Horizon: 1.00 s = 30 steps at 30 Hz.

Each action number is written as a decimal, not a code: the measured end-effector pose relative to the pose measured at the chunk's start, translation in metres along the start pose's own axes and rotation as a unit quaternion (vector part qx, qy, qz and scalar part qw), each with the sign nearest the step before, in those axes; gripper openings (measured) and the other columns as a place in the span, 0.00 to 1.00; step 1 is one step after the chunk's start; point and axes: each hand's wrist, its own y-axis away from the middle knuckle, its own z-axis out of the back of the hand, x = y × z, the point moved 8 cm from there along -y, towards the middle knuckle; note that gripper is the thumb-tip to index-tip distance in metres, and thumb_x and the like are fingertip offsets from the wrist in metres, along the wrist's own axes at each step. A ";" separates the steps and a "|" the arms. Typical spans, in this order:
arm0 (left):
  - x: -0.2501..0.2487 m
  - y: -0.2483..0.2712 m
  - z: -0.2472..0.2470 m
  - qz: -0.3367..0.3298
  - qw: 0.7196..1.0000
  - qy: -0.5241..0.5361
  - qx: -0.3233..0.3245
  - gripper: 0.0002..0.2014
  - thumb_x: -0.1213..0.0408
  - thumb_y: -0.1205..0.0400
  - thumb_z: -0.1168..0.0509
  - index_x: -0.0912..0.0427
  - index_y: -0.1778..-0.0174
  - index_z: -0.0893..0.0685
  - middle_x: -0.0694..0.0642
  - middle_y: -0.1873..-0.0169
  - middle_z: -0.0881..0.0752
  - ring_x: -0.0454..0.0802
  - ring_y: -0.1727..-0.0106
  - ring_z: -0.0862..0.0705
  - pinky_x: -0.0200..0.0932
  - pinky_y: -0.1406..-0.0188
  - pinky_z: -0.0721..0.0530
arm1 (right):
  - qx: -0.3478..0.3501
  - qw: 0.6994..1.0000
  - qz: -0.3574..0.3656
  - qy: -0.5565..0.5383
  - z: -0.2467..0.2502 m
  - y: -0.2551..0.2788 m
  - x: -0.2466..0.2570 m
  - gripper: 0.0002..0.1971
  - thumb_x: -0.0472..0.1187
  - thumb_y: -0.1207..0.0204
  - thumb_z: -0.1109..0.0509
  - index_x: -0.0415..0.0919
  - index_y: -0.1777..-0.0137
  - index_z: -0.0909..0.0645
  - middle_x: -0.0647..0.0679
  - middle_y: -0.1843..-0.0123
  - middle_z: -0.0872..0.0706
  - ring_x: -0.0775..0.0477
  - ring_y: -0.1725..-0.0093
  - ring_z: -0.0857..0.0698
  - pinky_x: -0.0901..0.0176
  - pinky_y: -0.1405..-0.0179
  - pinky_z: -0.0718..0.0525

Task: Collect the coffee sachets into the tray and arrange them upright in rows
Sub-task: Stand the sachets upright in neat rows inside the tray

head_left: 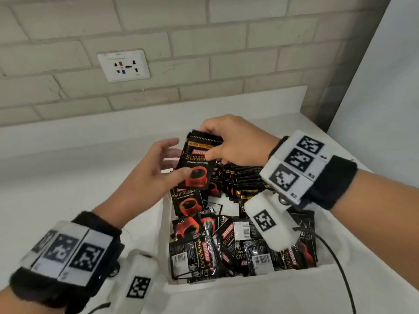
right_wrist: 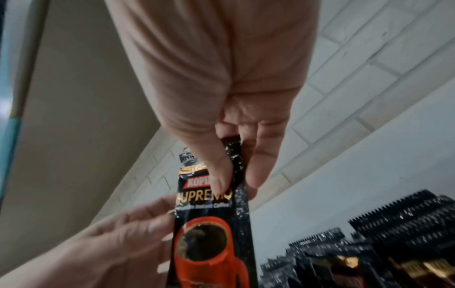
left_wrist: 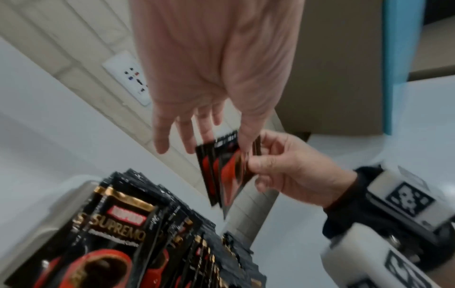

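Observation:
My right hand (head_left: 210, 146) pinches the top of a small stack of black-and-red coffee sachets (head_left: 197, 171) and holds it upright above the white tray (head_left: 226, 288). My left hand (head_left: 163, 164) is beside the stack with straight fingers, its thumb touching the lower left edge. In the left wrist view the left hand (left_wrist: 204, 140) spreads in front of the held sachets (left_wrist: 226, 171). The right wrist view shows thumb and fingers of the right hand (right_wrist: 236, 185) clamped on the front sachet (right_wrist: 204, 233). Upright rows (head_left: 244, 177) fill the tray's far part. Loose sachets (head_left: 204, 250) lie jumbled in its near part.
The tray sits on a white counter (head_left: 68, 166) against a tiled wall with a power socket (head_left: 124, 65). A white panel (head_left: 385, 87) closes off the right side. A black cable (head_left: 340, 268) trails over the tray's right front corner.

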 end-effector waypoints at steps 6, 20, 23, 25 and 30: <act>0.031 -0.006 0.041 0.067 0.992 -0.018 -0.104 0.21 0.68 0.22 0.32 0.51 0.34 0.28 0.46 0.46 0.19 0.44 0.47 0.19 0.35 0.48 0.24 | 0.074 0.994 -0.027 0.076 -0.041 -0.017 -0.014 0.18 0.35 0.26 0.28 0.42 0.36 0.23 0.48 0.40 0.19 0.57 0.57 0.24 0.63 0.53 0.29; 0.053 -0.013 -0.008 0.145 0.987 0.001 -0.067 0.23 0.49 0.14 0.53 0.55 0.25 0.34 0.41 0.46 0.25 0.29 0.52 0.26 0.22 0.61 0.31 | 0.155 0.964 0.032 0.212 -0.095 -0.020 -0.005 0.17 0.28 0.26 0.39 0.37 0.38 0.23 0.41 0.52 0.18 0.40 0.55 0.16 0.53 0.63 0.19; 0.050 -0.015 -0.014 0.146 0.988 -0.017 -0.048 0.25 0.48 0.13 0.55 0.56 0.22 0.37 0.41 0.42 0.30 0.34 0.42 0.31 0.18 0.64 0.34 | 0.171 0.953 0.048 0.245 -0.104 -0.017 -0.005 0.14 0.28 0.26 0.39 0.35 0.42 0.22 0.44 0.63 0.23 0.40 0.61 0.17 0.57 0.75 0.26; 0.050 -0.014 -0.016 0.148 0.988 -0.020 -0.042 0.26 0.49 0.13 0.55 0.57 0.22 0.37 0.42 0.40 0.31 0.34 0.39 0.33 0.17 0.63 0.33 | 0.162 0.956 0.044 0.240 -0.101 -0.019 -0.008 0.16 0.28 0.27 0.39 0.36 0.39 0.23 0.41 0.57 0.20 0.39 0.58 0.16 0.55 0.71 0.23; 0.063 -0.012 -0.018 0.186 0.981 0.042 -0.043 0.28 0.55 0.13 0.48 0.53 0.18 0.48 0.50 0.29 0.30 0.42 0.38 0.27 0.32 0.45 0.30 | 0.177 0.952 0.038 0.245 -0.103 -0.018 -0.015 0.23 0.38 0.28 0.30 0.39 0.33 0.27 0.42 0.54 0.19 0.40 0.55 0.15 0.57 0.71 0.22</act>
